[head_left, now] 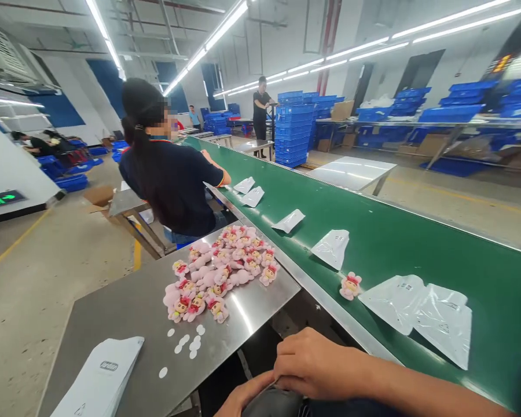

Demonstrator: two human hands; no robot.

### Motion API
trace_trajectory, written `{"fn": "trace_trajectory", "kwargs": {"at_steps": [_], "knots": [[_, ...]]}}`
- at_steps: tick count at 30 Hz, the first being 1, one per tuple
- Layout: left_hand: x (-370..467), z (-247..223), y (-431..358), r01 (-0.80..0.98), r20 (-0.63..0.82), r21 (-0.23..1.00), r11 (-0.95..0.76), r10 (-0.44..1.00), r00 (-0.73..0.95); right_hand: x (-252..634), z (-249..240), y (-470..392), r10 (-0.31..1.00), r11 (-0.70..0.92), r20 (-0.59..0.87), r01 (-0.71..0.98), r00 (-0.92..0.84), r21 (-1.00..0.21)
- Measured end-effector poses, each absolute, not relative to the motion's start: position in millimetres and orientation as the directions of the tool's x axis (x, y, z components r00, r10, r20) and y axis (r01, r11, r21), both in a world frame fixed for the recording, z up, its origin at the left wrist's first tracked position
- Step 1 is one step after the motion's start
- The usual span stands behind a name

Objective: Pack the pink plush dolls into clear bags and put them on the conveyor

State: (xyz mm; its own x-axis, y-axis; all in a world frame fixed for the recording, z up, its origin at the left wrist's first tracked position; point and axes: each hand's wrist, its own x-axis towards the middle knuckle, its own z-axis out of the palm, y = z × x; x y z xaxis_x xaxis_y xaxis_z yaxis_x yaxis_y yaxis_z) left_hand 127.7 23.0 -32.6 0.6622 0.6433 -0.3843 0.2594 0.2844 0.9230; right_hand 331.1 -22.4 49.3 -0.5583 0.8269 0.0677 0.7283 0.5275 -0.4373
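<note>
My right hand is low in the middle of the view, its fingers curled over dark grey cloth and the tips hidden. My left hand shows only in part at the bottom edge. One finger stretches out flat along the dark grey cloth until it meets my right hand. Ahead, a heap of pink plush dolls lies on the metal table. Several round white stickers or discs are scattered near the heap. On the table's near left corner rests a stack of white pouches.
Along the right runs a green conveyor belt bearing a single doll and several white pouches. A co-worker in a dark shirt sits beyond the table. Stacked blue crates stand across the belt, with another person behind.
</note>
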Motion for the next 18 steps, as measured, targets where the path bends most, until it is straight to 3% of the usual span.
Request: {"fn": "trace_trajectory", "kwargs": {"at_steps": [3,5,7,8,9,11,13,18], "knots": [[147,-42,21,0.233,-0.407,0.905,0.356,0.570,0.713,358,45,-21,0.888,0.412,0.038,0.757,-0.458,-0.508],[152,-53,16,0.207,-0.462,0.874,0.440,0.616,0.639,396,41,-21,0.989,0.135,0.016,0.848,-0.148,-0.513],[150,-66,12,0.148,-0.515,0.836,0.529,0.662,0.545,444,32,-24,0.946,-0.280,0.061,0.896,0.319,-0.344],[146,-73,11,0.106,-0.539,0.816,0.568,0.681,0.496,467,26,-27,0.892,-0.420,0.075,0.879,0.446,-0.227],[141,-80,12,0.064,-0.566,0.795,0.604,0.698,0.438,486,18,-28,0.887,-0.449,0.048,0.882,0.459,-0.143],[130,-92,14,-0.011,-0.632,0.747,0.665,0.714,0.301,506,2,-26,0.883,-0.470,-0.031,0.879,0.469,-0.084],[120,-99,16,-0.089,-0.677,0.711,0.698,0.713,0.180,500,-13,-16,0.917,-0.398,-0.056,0.909,0.394,-0.120],[103,-102,13,-0.248,-0.670,0.717,0.652,0.742,0.012,422,-21,41,0.992,-0.019,0.118,0.962,0.053,-0.274]]}}
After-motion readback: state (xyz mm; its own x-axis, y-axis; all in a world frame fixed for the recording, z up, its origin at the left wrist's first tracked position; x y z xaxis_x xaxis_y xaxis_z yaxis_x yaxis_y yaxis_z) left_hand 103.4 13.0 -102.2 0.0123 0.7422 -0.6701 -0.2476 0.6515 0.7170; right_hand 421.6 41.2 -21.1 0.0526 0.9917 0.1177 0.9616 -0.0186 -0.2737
